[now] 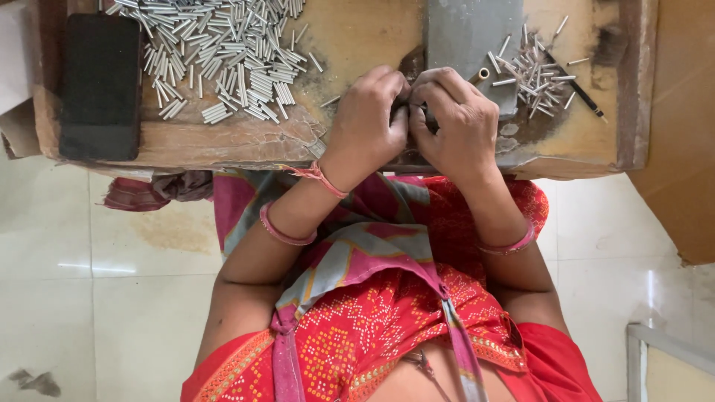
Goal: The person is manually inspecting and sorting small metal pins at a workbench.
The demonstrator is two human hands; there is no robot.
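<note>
My left hand [369,119] and my right hand [458,119] meet at the near edge of a worn wooden bench [357,37], fingertips pinched together around something small that the fingers hide. A big heap of short silver metal tubes [223,56] lies on the bench to the left of my left hand. A smaller heap of the same tubes [532,74] lies just right of my right hand. A single brass-coloured tube [482,74] rests above my right knuckles, on a grey metal block [465,33].
A black rectangular pad [100,85] lies at the bench's left end. A thin dark pen-like tool [577,89] lies by the smaller heap. A raised wooden rim [637,82] borders the bench on the right. White floor tiles [112,298] spread below.
</note>
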